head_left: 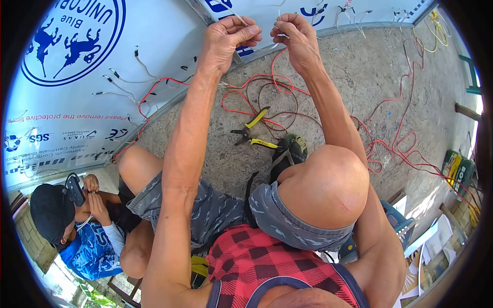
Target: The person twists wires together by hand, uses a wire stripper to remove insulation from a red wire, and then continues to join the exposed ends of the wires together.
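Both of my hands are raised at the top centre, in front of the white panel [169,31]. My left hand [232,41] pinches a thin white wire [231,11] between thumb and fingers. A short gap away, my right hand [295,38] has its fingers closed on another thin white wire [279,14]. The wire ends between the hands are too small to make out. Yellow-handled pliers [251,128] lie spread on the concrete below my hands, beside my shoe. Red and dark wires [262,82] curl over the floor near them.
A co-worker [92,231] in a black cap sits at the lower left, hands together near the panel. Short wires [138,59] stick out of the panel. At the right are tangled red wires [400,149], a green box [457,169] and loose sheets [436,236].
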Motion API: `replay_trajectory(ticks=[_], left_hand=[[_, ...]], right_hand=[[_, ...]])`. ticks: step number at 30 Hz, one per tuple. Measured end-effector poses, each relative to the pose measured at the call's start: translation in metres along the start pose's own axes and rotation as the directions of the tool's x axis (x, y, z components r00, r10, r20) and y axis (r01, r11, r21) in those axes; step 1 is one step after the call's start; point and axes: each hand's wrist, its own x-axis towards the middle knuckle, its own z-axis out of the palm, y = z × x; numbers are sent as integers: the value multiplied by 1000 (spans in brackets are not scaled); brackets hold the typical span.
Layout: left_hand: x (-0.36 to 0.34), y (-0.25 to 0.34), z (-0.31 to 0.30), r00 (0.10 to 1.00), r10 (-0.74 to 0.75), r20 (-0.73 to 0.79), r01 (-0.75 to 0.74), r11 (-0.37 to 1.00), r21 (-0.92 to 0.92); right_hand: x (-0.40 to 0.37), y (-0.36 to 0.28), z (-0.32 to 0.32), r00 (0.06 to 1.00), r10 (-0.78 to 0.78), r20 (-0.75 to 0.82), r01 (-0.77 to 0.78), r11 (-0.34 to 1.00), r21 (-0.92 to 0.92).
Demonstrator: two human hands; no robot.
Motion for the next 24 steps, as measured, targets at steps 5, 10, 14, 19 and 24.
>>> replay_trajectory(ticks=[5, 10, 14, 19, 24], left_hand=[[6, -1, 6, 999, -41, 14, 43, 995, -93], [11, 0, 13, 1000, -21, -4, 21, 992, -123], [13, 1, 17, 1000, 20, -16, -21, 998, -65], [15, 0, 19, 999, 54, -10, -54, 998, -34], [13, 2, 23, 996, 57, -65, -57, 998, 7]], right_hand=[[-12, -8, 2, 997, -73, 33, 74, 997, -21], [-14, -11, 13, 993, -99, 57, 94, 992, 81], [-14, -9, 14, 979, -186, 81, 188, 982, -11], [-13, -11, 13, 979, -195, 58, 199, 976, -89], [-15, -16, 13, 976, -210, 58, 215, 971, -103]])
